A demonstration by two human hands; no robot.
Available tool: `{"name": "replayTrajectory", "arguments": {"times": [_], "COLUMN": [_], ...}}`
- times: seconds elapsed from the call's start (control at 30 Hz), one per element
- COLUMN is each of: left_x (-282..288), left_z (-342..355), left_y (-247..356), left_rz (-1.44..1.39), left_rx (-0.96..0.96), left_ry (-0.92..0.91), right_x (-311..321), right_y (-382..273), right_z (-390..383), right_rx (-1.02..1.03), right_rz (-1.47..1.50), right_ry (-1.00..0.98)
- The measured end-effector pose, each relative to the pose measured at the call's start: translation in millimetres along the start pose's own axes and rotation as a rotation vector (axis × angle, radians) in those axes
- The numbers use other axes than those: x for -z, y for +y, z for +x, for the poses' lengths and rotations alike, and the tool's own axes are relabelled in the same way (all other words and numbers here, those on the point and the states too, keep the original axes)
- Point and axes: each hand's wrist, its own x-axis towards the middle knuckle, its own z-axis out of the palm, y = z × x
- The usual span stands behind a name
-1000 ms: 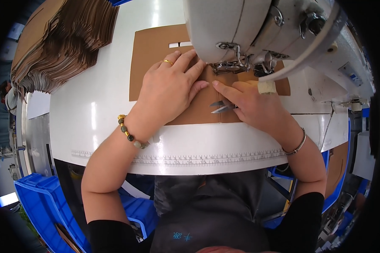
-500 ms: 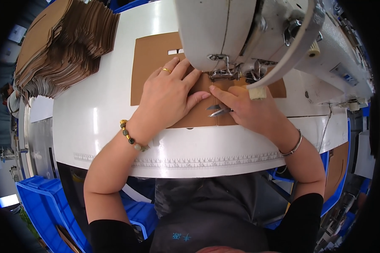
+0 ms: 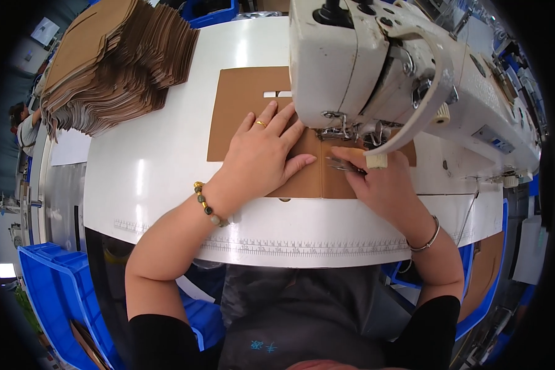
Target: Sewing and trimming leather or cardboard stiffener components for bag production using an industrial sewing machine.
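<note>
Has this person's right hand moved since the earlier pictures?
Yes, the right hand has shifted slightly to the right, judged against the presser foot of the sewing machine.

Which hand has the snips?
The right hand, gripping the snips; the left hand rests spread on the brown sheet, no tool showing.

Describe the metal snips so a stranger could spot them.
Find the white sewing machine. Just below it in view, the right hand lies over a flat brown sheet. The snips poke left from that hand: slim grey metal against plain brown.
</note>
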Motion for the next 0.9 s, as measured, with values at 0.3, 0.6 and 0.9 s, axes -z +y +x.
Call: {"name": "replayTrajectory", "arguments": {"times": [0.3,0.6,0.9], "left_x": [1,53,59], "left_z": [-38,-167,-195], "left_y": [-10,-18,-18], "left_rz": [0.109,0.120,-0.143], "left_rx": [0.077,0.307,0.406], "left_ry": [0.063,-0.074,0.222], "right_x": [-12,-22,-17], "right_y": [3,35,-2], "right_z": [-8,-15,-7], "right_rx": [-0.075,-0.241,0.154], "right_rz": [0.836,1.122,0.356], "right_ry": [0.160,0.175,0.040]}}
